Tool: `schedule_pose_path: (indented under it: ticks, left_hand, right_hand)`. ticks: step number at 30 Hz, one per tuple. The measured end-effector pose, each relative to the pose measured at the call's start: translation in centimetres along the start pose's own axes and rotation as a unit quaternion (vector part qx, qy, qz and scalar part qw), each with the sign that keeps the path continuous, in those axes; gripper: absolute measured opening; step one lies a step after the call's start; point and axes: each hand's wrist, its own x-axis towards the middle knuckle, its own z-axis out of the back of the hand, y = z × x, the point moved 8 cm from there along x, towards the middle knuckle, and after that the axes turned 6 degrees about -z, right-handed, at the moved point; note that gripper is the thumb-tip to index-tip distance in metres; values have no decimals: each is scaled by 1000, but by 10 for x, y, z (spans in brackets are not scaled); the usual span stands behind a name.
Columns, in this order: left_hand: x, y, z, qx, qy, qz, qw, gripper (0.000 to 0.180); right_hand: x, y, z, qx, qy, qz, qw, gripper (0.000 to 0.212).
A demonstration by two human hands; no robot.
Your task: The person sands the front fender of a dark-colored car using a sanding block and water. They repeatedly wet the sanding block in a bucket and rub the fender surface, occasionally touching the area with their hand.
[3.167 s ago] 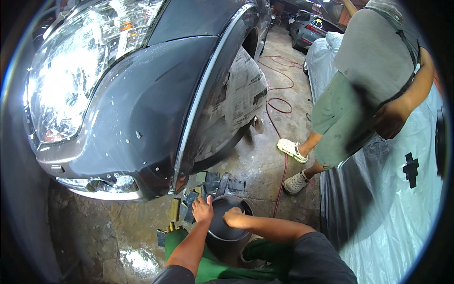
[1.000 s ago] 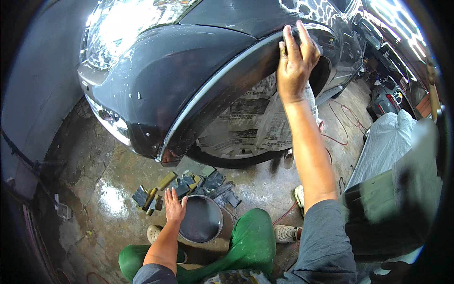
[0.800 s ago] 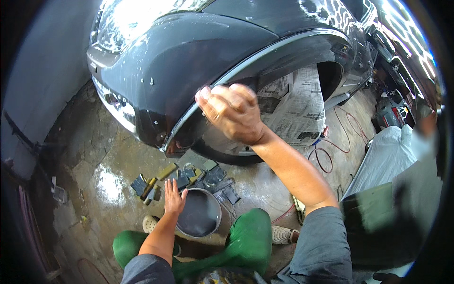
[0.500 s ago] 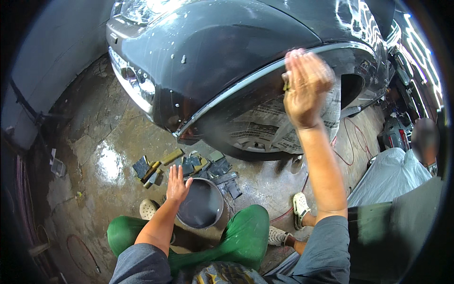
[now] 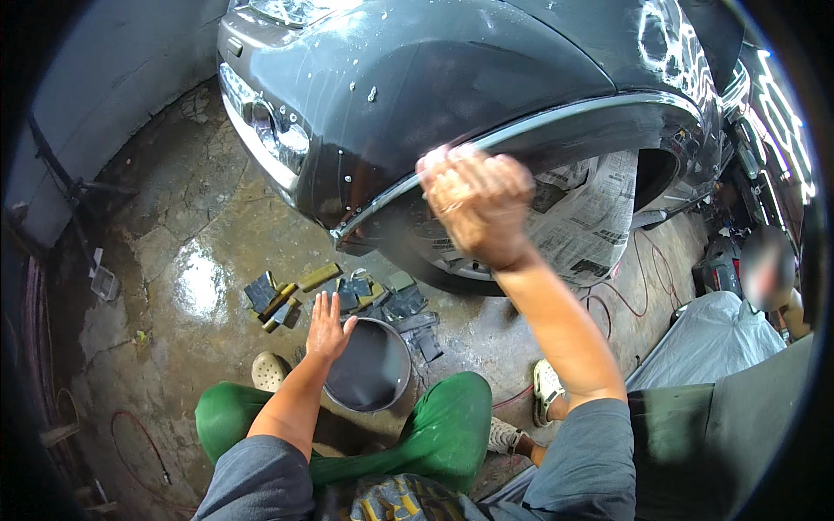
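Observation:
My right hand (image 5: 478,204) is against the pale wheel arch edge (image 5: 556,121) of a dark grey car fender (image 5: 434,108). Its fingers are curled and blurred by motion; whatever lies beneath them is hidden. Wet streaks and whitish drops show on the fender. My left hand (image 5: 327,328) is open, fingers stretched out and holding nothing, by the left rim of a dark round bucket (image 5: 408,369). The bucket stands on the floor in front of my green-trousered legs.
Newspaper (image 5: 599,217) covers the wheel. Several dark and yellowish blocks and pads (image 5: 404,304) lie on the wet concrete floor (image 5: 204,278) beyond the bucket. Another person's shoe (image 5: 547,389) is at right, near a red hose (image 5: 605,313) and a grey plastic sheet (image 5: 717,334).
My right hand has swept left and down along the wheel arch edge. My left hand stays open beside the bucket. The view has shifted slightly, moving the car rightward in the picture.

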Motion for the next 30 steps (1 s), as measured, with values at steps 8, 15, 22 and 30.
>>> schedule_pose_path:
  ticks: [8, 15, 22, 30]
  left_hand:
    - [2, -7, -1, -4, 10, -4, 1000, 82]
    - [0, 4, 0, -9, 9, 3, 1000, 80]
    - [4, -7, -9, -10, 39, -1, 999, 81]
    - [1, 0, -9, -20, 47, 10, 999, 81]
  right_hand:
    - [6, -78, 48, -94, -84, 57, 990, 36]
    - [11, -81, 55, -81, -105, -61, 989, 36]
    - [4, -221, 119, -205, -223, -187, 934, 33]
    - [18, -194, 119, -143, -194, -133, 961, 32]
